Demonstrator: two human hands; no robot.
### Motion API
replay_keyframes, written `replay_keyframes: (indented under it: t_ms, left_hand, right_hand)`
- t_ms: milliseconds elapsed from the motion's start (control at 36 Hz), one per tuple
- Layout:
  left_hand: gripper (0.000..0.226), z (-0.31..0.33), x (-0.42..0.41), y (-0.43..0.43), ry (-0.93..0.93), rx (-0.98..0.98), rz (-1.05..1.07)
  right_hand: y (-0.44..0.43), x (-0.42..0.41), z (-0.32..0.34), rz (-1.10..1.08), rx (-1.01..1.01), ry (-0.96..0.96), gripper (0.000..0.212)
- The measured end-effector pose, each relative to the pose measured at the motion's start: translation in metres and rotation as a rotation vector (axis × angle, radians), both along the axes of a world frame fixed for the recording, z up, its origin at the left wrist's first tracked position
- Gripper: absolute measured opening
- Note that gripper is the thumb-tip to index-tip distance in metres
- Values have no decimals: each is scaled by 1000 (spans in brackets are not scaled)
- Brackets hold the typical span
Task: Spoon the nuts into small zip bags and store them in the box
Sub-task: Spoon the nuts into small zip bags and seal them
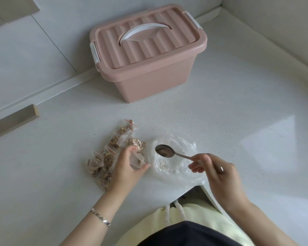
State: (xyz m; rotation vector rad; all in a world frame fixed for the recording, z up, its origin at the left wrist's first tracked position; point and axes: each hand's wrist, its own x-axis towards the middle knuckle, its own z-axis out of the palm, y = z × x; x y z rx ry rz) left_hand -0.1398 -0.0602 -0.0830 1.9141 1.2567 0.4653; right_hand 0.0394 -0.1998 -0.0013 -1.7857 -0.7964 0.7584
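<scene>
Closest to me, the right hand (219,172) pinches the spoon (164,151) by its handle, bowl over the big clear bag (176,167). I see the left hand (126,166) curled round a small zip bag (136,159), just beside the filled nut bags (107,157). Farther back on the counter (238,112) stands the pink box (148,55), lid on.

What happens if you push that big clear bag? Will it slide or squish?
It would probably squish: the bag lies wrinkled and slack on the counter. Only crumbs show inside, so it is likely very light and floppy to lift.
</scene>
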Motion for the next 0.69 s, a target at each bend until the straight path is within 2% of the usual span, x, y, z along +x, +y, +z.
replay_keyframes:
  t_ms: [167,250,306,389,528,611,694]
  left_hand:
    - [64,-1,-27,9,212,279,0]
    - [50,7,-27,2,147,410,1]
    - [37,13,-16,-7,92,455,-70]
    - [31,17,6,-22,122,382,-190]
    - [58,9,46,-32,406,33,-150]
    - [71,0,64,-29,594,17,-198]
    - [64,-6,71,-28,713,91,-259]
  right_hand:
    - [-5,11,-3,-110,-38,95,32]
    - [-8,15,-7,-145,-59,107,32]
    - [-10,17,-10,-169,-60,120,34]
    - [-13,19,-14,-193,-73,134,38]
    - [-20,20,-23,-204,-126,136,39]
    - [-24,22,-31,-205,-169,129,35]
    - [-27,23,-38,-181,-214,116,31]
